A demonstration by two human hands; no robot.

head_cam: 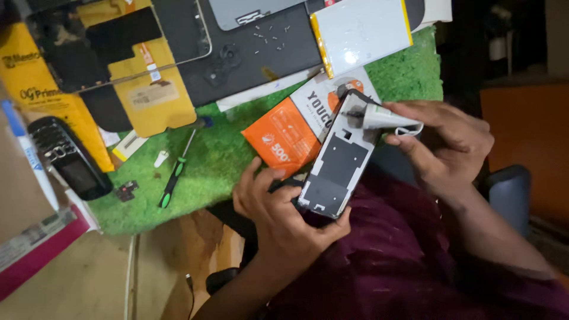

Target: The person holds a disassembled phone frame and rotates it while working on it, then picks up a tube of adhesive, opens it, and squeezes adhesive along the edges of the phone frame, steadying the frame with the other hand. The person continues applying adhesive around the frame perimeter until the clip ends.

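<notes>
Currently the opened smartphone [339, 159], back cover off and inner plates exposed, is held above the lap at the edge of the green mat [213, 160], long axis diagonal, one end toward the chest at lower left, the other pointing up-right toward the orange-and-white box [296, 127]. Left hand [278, 216] is closed around the lower end, thumb on the right edge. Right hand [447, 142] pinches a small white glue tube [385, 118], its nozzle pointing left onto the phone's upper end.
</notes>
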